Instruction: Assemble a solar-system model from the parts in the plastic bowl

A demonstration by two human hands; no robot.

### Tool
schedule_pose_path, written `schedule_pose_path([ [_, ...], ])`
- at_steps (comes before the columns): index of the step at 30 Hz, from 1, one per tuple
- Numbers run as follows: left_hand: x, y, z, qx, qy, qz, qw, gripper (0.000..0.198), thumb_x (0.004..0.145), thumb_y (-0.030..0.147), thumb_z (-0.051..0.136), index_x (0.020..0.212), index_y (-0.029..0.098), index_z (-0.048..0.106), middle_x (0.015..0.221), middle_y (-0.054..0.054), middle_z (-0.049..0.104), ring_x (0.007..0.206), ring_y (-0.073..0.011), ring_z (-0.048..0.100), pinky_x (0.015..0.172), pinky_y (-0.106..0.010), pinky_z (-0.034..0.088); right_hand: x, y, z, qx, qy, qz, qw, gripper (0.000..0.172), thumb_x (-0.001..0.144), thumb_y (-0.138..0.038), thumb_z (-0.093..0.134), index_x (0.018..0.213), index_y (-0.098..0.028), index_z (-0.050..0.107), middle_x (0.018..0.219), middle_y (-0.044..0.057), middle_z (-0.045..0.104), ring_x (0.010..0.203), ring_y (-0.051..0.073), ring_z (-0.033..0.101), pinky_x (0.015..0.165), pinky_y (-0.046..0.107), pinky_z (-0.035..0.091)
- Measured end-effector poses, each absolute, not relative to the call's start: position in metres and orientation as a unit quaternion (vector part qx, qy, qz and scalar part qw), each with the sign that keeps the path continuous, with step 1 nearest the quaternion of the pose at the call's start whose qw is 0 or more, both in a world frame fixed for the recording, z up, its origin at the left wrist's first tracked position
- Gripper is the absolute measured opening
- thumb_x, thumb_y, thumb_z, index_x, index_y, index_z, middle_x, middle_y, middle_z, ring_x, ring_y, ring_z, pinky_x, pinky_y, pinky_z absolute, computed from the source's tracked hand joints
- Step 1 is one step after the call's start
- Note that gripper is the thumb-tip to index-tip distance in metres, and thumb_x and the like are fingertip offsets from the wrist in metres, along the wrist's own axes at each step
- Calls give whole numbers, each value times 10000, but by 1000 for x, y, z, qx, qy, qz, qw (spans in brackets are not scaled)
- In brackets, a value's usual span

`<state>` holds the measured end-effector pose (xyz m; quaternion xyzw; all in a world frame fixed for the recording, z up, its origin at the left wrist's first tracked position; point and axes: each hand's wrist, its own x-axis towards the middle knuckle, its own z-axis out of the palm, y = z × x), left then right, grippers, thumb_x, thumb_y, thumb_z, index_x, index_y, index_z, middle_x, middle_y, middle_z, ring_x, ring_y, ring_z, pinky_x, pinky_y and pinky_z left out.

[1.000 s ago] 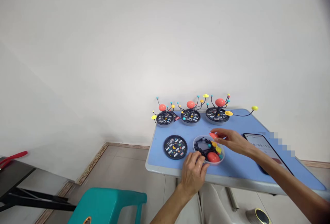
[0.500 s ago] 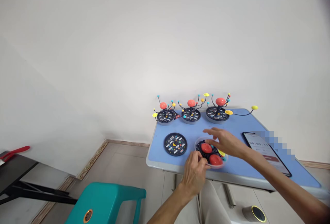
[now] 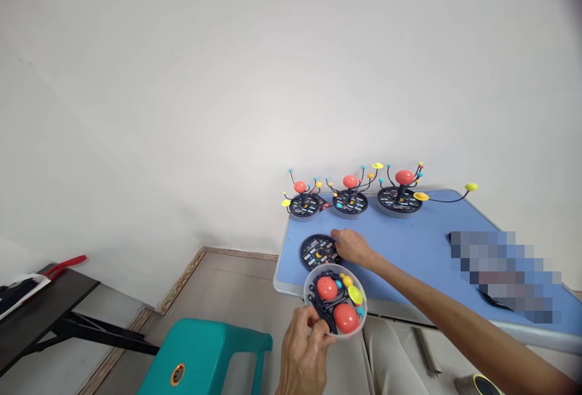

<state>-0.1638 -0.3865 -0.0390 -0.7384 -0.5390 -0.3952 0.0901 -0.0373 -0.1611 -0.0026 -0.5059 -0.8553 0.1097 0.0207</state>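
Clear tub (image 3: 313, 277) is up off the worktop (image 3: 436, 219) now, seemingly held above its front edge; half a second ago it sat on the surface. Both red domes (image 3: 347, 318) are inside, with black rods (image 3: 324, 308), a yellow dish (image 3: 355, 295) and small blue and orange bits. So the loose parts look grouped in one holder, my read.

Left hand (image 3: 304, 346): closed on tub's near-left rim, thumb and fingers pinching it. Right hand (image 3: 352, 246): shifted from over the tub to the printed black disc (image 3: 317, 253), fingers curled at its right edge; can't tell if it grips or just touches. Disc lies flat on the worktop. Three assembled models (image 3: 350, 203) stand behind, along the wall.
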Motion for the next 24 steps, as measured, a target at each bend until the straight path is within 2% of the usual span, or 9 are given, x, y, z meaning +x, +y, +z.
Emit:
schedule_pose_path([
  [6,-175,-378,-42,-722,-576,-371,97,176,916,87,427,924,209,554,896,-51,528,749,-129,591,618,-190,498,18,-152,0,-557,-828,69,-6,381,806,-76,459,1109,-165,672,1051,187,718,972,294,672,718,326,447],
  [14,-171,-340,-56,-732,-571,-364,77,169,925,90,416,896,183,554,907,-58,525,790,-147,581,664,-245,519,71,-155,-6,-597,-801,46,-10,368,826,-111,449,1097,-193,684,998,167,731,933,289,679,681,317,429],
  [20,-171,-321,-61,-726,-585,-351,90,195,934,113,437,1059,185,569,1055,-103,565,984,-207,589,801,-354,555,89,-157,-8,-610,-792,39,-12,403,820,-108,429,1134,-177,673,1006,172,728,931,302,680,646,314,412],
  [24,-171,-313,-63,-723,-585,-354,97,258,939,140,441,1159,193,564,1152,-118,590,1074,-231,586,898,-428,542,91,-162,1,-612,-791,20,-9,356,810,-83,430,1047,-151,687,948,186,720,842,303,678,602,313,389],
])
